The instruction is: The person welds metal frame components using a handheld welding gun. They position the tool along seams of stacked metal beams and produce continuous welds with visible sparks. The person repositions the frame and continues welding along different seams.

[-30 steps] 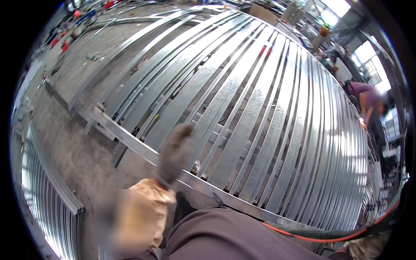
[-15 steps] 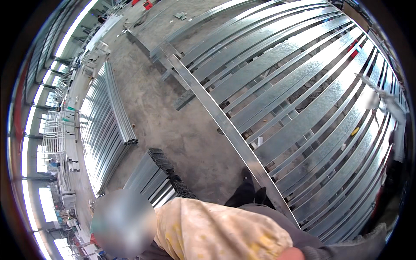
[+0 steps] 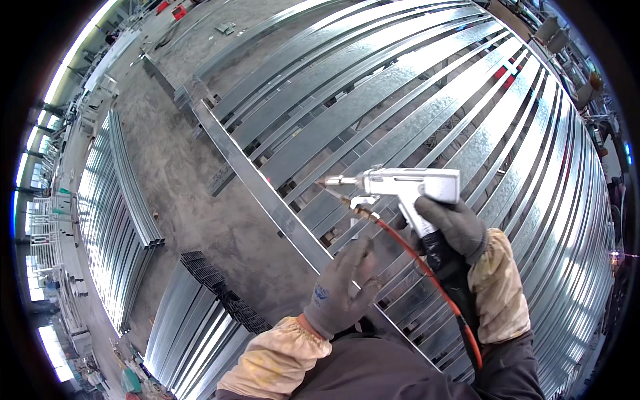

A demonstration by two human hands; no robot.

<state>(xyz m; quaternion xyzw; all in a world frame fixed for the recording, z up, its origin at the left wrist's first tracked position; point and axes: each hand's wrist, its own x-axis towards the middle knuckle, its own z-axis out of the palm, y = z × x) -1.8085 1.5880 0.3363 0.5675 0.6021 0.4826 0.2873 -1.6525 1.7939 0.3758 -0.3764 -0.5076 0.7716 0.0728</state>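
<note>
A silver-white handheld welding gun point(image 3: 410, 185) with a narrow pointed nozzle is in my right hand point(image 3: 460, 230), whose gloved fingers wrap round its grip. The nozzle points left, above the metal frame. An orange-red hose point(image 3: 417, 257) and a thick black cable run from the gun down past my right forearm. Below the nozzle, my left hand point(image 3: 343, 290), in a grey glove, is raised with its fingers apart and nothing visible in it. Under both hands lies a large galvanized frame of parallel slats point(image 3: 393, 100), joined along a long edge rail point(image 3: 257, 193).
Left of the frame, a bundle of long metal tubes point(image 3: 117, 220) lies on the concrete floor point(image 3: 200, 220). Nearer to me is a second stack of tubes point(image 3: 187, 327) with dark open ends. A red object point(image 3: 508, 72) shows between the far slats.
The gun has come from the far right edge to the middle of the view. My left hand has risen from the lower edge over the rail. The view has shifted to the right.
</note>
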